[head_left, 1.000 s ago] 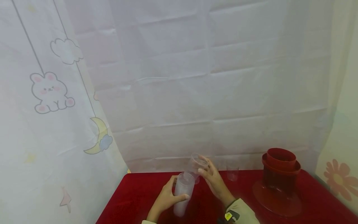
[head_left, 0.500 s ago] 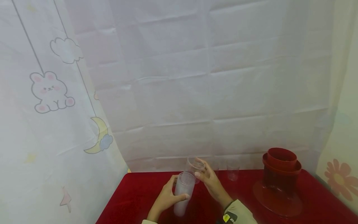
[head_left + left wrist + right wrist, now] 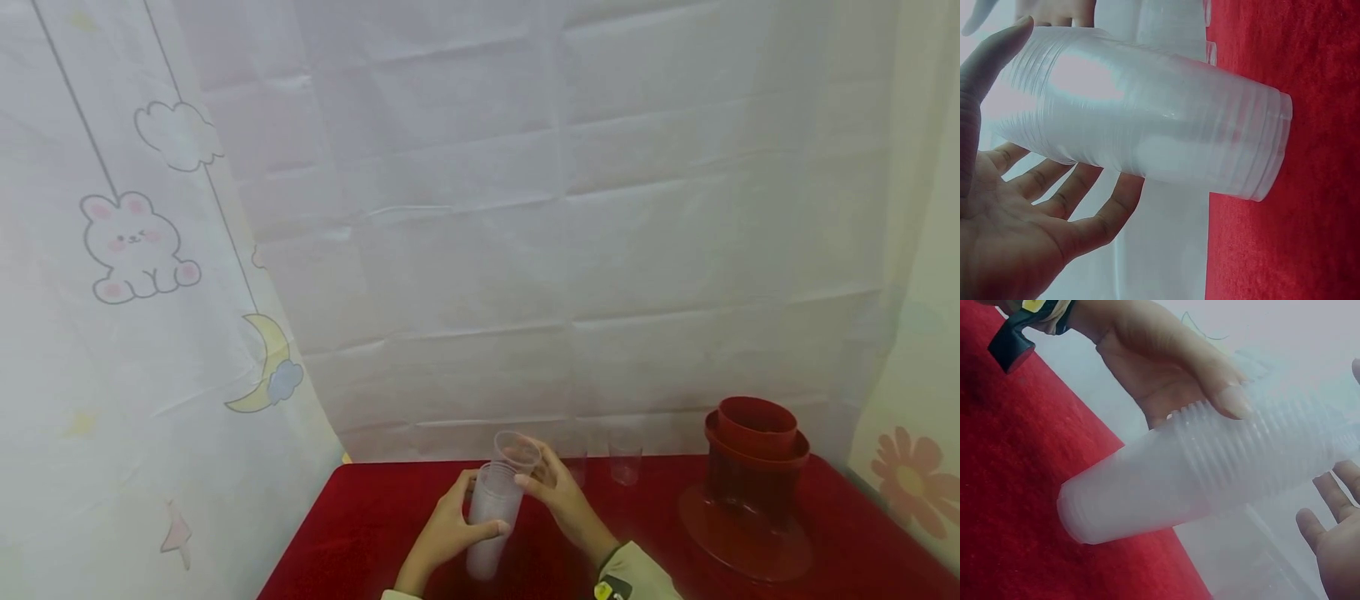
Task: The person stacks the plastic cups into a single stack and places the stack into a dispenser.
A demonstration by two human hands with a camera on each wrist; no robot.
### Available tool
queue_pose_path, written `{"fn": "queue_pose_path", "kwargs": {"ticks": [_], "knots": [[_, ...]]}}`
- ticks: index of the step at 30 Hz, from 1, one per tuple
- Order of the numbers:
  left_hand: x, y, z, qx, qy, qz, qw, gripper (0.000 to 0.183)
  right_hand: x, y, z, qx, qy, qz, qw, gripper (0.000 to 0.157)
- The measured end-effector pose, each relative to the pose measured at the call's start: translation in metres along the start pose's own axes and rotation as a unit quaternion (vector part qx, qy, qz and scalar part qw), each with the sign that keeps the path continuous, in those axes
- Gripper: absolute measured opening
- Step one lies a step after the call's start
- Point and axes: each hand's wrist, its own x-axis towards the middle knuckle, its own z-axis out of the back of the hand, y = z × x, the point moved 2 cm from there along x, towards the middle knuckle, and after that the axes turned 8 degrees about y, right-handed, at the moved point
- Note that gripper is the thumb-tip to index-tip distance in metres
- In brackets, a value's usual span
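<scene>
My left hand (image 3: pixel 448 521) grips a tall stack of nested clear plastic cups (image 3: pixel 493 521) over the red table, thumb on the near side and fingers around the far side. The stack tilts, and its ribbed rims (image 3: pixel 1035 94) show in the left wrist view. In the head view my right hand (image 3: pixel 558 492) holds a single clear plastic cup (image 3: pixel 517 448) by its side, its rim tipped beside the mouth of the stack. The right thumb (image 3: pixel 1232 403) overlaps the rims in the right wrist view. The lower part of the single cup is hidden behind the stack.
Two clear cups stand near the table's back edge: one cup (image 3: pixel 573 457) just behind my right hand, another cup (image 3: pixel 625 458) farther right. A red container (image 3: pixel 750 475) with a wide round base stands on the right. A white sheet (image 3: pixel 450 250) hangs behind the red table (image 3: pixel 337 533).
My right hand has moved left and slightly down with the single cup, closer to the mouth of the stack. My left hand and the stack have stayed nearly still.
</scene>
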Motion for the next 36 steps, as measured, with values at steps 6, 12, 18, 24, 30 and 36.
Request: {"fn": "queue_pose_path", "kwargs": {"ticks": [6,12,18,24,30,36], "knots": [[0.0,0.0,0.0,-0.003,0.0,0.0,1.0,0.066,0.0,-0.005,-0.003,0.0,0.002,-0.009,1.0,0.06],[0.0,-0.001,-0.001,-0.004,0.003,0.003,1.0,0.068,-0.001,-0.009,-0.002,0.0,0.014,0.002,1.0,0.061],[0.001,0.002,-0.002,-0.004,0.003,-0.006,1.0,0.067,-0.003,-0.013,-0.004,-0.005,0.01,-0.018,1.0,0.061],[0.0,0.002,-0.002,0.0,-0.004,-0.012,0.9999,0.064,-0.005,-0.017,-0.004,-0.006,0.001,-0.047,0.999,0.061],[0.001,0.003,-0.002,0.011,-0.006,-0.016,0.9998,0.064,-0.006,-0.019,-0.004,-0.002,0.001,-0.051,0.999,0.061],[0.001,0.003,-0.001,0.011,-0.008,-0.018,0.9997,0.064,-0.005,-0.019,-0.004,0.003,0.006,-0.049,0.999,0.062]]}}
